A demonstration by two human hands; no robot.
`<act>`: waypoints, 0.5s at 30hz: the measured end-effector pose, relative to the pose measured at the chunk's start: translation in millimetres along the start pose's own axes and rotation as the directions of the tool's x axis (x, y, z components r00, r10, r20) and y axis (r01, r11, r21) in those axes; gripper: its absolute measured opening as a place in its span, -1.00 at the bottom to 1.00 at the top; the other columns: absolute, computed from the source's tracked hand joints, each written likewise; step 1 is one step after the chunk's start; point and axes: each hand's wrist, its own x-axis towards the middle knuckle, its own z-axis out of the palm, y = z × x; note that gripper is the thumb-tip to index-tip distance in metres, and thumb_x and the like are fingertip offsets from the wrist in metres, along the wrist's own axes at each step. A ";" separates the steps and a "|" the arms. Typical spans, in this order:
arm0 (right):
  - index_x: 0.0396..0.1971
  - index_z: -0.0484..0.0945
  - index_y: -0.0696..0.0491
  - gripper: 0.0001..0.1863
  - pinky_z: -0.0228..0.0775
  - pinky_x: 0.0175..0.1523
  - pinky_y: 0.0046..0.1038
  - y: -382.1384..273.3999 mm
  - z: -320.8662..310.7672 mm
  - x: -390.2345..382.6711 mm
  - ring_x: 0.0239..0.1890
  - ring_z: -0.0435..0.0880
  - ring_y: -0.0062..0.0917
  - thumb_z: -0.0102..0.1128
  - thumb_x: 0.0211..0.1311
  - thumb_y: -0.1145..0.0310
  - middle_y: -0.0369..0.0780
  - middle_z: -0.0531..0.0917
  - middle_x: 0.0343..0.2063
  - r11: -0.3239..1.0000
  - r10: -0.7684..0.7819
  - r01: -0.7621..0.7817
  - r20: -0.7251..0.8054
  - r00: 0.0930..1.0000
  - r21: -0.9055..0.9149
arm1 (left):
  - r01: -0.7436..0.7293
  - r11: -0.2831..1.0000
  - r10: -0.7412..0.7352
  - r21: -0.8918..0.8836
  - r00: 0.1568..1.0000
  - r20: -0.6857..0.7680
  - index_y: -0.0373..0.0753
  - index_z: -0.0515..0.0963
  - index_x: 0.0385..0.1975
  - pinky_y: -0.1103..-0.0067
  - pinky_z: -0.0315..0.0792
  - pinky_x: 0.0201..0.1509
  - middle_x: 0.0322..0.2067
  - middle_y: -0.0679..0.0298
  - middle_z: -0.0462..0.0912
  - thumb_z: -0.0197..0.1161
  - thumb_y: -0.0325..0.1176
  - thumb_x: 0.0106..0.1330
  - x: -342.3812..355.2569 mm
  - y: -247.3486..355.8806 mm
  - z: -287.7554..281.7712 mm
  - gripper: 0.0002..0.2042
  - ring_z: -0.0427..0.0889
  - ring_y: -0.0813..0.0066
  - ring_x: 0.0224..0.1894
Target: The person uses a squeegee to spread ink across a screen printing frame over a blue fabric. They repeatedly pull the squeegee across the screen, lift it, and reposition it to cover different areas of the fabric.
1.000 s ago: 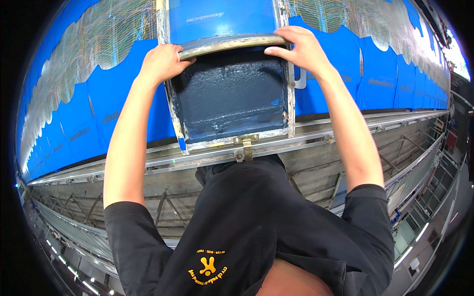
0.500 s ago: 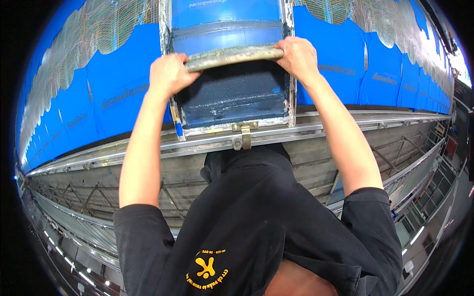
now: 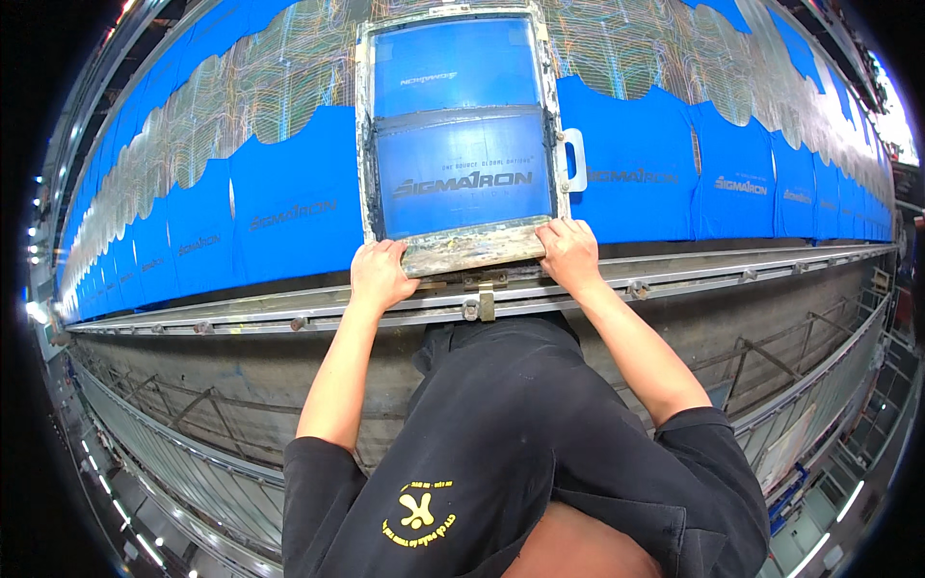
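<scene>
A long, ink-smeared squeegee (image 3: 474, 250) lies across the near end of a printing screen, with both my hands on it. My left hand (image 3: 380, 274) is closed round its left end, fingers over the top. At the other end my right hand (image 3: 572, 254) grips it the same way. The screen's worn, stained frame (image 3: 365, 144) rests on blue fabric panels (image 3: 299, 207). Through its bluish mesh (image 3: 462, 154), dark lettering shows on the fabric below. The squeegee's lower edge is hidden.
A metal rail (image 3: 665, 275) with small stops runs along the table's near edge. A brass-coloured bracket (image 3: 487, 301) sits at the rail just below the squeegee. Beside the frame's right side is a white handle (image 3: 575, 160). Printed panels stretch away left and right.
Both hands have drawn the squeegee toward me, from the middle of the screen to its near end. The dark ink seen in front of it no longer covers the mesh.
</scene>
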 end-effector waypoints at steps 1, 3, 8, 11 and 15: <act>-0.38 0.66 -0.06 -0.72 0.43 -0.07 -0.26 -2.5 -8.2 3.8 -0.20 0.68 -0.35 0.49 -0.22 0.41 -0.28 0.64 -0.38 1.000 0.010 -0.010 0.017 1.000 0.028 | -0.029 1.000 0.029 0.002 1.000 0.010 -0.20 0.77 -0.19 0.25 0.56 0.09 -0.21 0.14 0.80 0.58 -0.04 -0.06 0.1 -3.2 -3.5 -0.53 0.76 0.10 -0.09; -0.45 0.66 -0.05 -0.77 0.43 -0.09 -0.25 -0.5 -21.2 19.6 -0.25 0.69 -0.34 0.48 -0.21 0.40 -0.27 0.65 -0.43 0.997 0.014 -0.019 0.059 0.998 0.078 | 0.011 1.000 -0.012 0.006 0.991 0.130 -0.20 0.77 -0.27 0.23 0.56 0.06 -0.28 0.11 0.80 0.55 0.05 0.03 10.3 0.4 -30.4 -0.56 0.77 0.07 -0.14; -0.51 0.67 -0.05 -0.83 0.45 -0.14 -0.23 23.8 -39.3 90.1 -0.29 0.73 -0.31 0.47 -0.19 0.38 -0.27 0.68 -0.47 0.999 -0.020 0.021 -0.064 0.998 0.026 | -0.021 0.997 0.011 0.072 0.991 0.137 -0.15 0.75 -0.38 0.20 0.63 -0.08 -0.35 0.07 0.79 0.50 0.16 0.13 81.0 -9.2 -90.0 -0.56 0.80 0.02 -0.19; -0.51 0.70 -0.07 -0.84 0.44 -0.19 -0.21 50.6 -33.6 147.8 -0.30 0.74 -0.30 0.52 -0.11 0.30 -0.25 0.71 -0.48 0.999 -0.030 0.027 -0.112 0.993 -0.027 | -0.033 0.995 0.024 0.096 0.996 0.088 -0.16 0.76 -0.36 0.16 0.66 -0.09 -0.34 0.05 0.80 0.46 0.17 0.17 141.8 -30.9 -102.3 -0.55 0.80 -0.02 -0.21; -0.42 0.79 -0.08 -0.71 0.46 -0.17 -0.19 73.9 -35.0 214.8 -0.27 0.76 -0.26 0.59 0.07 0.02 -0.27 0.77 -0.43 0.992 0.083 -0.073 0.096 0.992 -0.106 | -0.016 0.991 -0.001 0.133 0.992 0.126 -0.19 0.78 -0.36 0.13 0.67 -0.10 -0.38 -0.01 0.80 0.35 0.32 0.24 213.3 -48.8 -112.5 -0.42 0.80 -0.07 -0.23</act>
